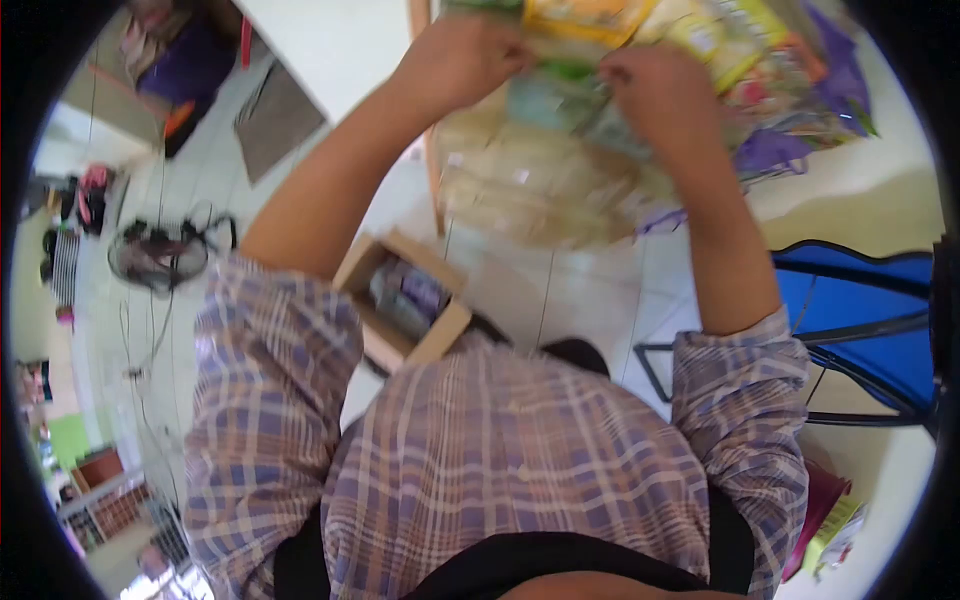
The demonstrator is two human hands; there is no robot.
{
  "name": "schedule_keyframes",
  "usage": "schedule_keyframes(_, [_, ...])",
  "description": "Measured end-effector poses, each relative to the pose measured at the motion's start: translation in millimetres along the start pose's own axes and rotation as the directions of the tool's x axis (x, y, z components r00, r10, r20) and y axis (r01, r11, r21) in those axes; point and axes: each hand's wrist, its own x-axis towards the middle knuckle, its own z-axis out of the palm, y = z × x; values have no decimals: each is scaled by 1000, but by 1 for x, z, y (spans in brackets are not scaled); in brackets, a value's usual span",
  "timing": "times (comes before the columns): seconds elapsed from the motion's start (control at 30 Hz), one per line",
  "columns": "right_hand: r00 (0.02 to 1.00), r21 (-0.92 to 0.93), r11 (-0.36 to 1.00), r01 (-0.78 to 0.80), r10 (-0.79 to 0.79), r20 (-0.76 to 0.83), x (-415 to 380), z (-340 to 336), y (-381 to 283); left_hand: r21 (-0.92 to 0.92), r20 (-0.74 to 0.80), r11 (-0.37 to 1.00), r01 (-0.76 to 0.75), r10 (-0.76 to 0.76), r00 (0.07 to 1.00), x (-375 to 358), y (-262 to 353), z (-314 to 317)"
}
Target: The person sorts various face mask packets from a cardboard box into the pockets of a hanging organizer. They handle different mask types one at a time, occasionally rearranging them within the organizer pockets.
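One blurred, see-through packet of pale teal and green plastic (548, 100) is between the person's two bare hands, above a broad, crinkled sheet of clear, yellowish plastic (540, 185). The left hand (465, 58) is at the packet's upper left, its fingers curled inward; the right hand (662, 95) is at its right side, its fingers likewise bent. Blur hides the fingertips, so I cannot tell whether either grip is pinching the packet.

Just beyond the hands is a yellow-orange printed packet (590, 18), with a pale yellow printed packet (705, 35) to its right. Farther right, crumpled purple plastic (840, 70) edges the pile.

Nearer the person's body, below the left forearm, an open brown cardboard box (440, 335) holds a purple, plastic-wrapped item (425, 290). White floor tiles (590, 290) show beside it. Well to the right is a blue panel with a black metal frame (860, 310); well to the left, a round black fan (158, 250) and a flat grey mat (280, 125).
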Motion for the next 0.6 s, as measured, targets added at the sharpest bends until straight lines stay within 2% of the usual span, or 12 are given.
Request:
schedule_keyframes(0.03, [1000, -73, 997, 1, -1, -4, 2, 5, -5, -16, -98, 996, -86, 84, 992, -10, -11, 9])
schedule_keyframes(0.1, [980, -135, 990, 29, -55, -190, -2, 5, -19, -105, -139, 992, -64, 49, 989, -31, 0, -11])
schedule_keyframes(0.13, [983, -106, 993, 50, -68, -172, -4, 2, -36, -102, -125, 994, -26, 13, 992, -50, -6, -10])
schedule_keyframes(0.2, [829, 155, 948, 279, -156, -537, -9, -3, -70, -223, -421, 969, -101, -3, 907, -94, -27, -4])
schedule_keyframes(0.23, [834, 174, 942, 288, -158, -528, -13, 9, -79, -333, -479, 942, -27, -145, 866, -118, -42, 11])
schedule_keyframes(0.27, [866, 346, 856, 384, -203, -458, -23, 25, -94, -443, -527, 896, 24, -282, 801, -151, -61, 27])
schedule_keyframes(0.33, [934, 679, 641, 357, -221, -281, -49, 68, -127, -707, -296, 591, 388, -746, 596, -212, -70, 53])
schedule_keyframes(0.4, [983, 905, 424, 31, -177, 49, -81, 114, -179, -682, -142, 317, 659, -941, 306, -279, -88, 97])
schedule_keyframes(0.43, [947, 930, 304, -206, -178, 268, -101, 139, -203, -627, -32, 217, 748, -967, 254, -317, -93, 125])
schedule_keyframes(0.5, [763, 792, 236, -564, -218, 608, -155, 166, -219, -378, 162, 189, 906, -950, 266, -373, -64, 190])
schedule_keyframes(0.53, [719, 752, 152, -641, -222, 658, -193, 209, -239, -197, 290, 224, 954, -917, 275, -390, -52, 205])
schedule_keyframes(0.6, [664, 694, 67, -717, -237, 709, -238, 246, -258, -8, 319, 512, 859, -813, 487, -390, -17, 212])
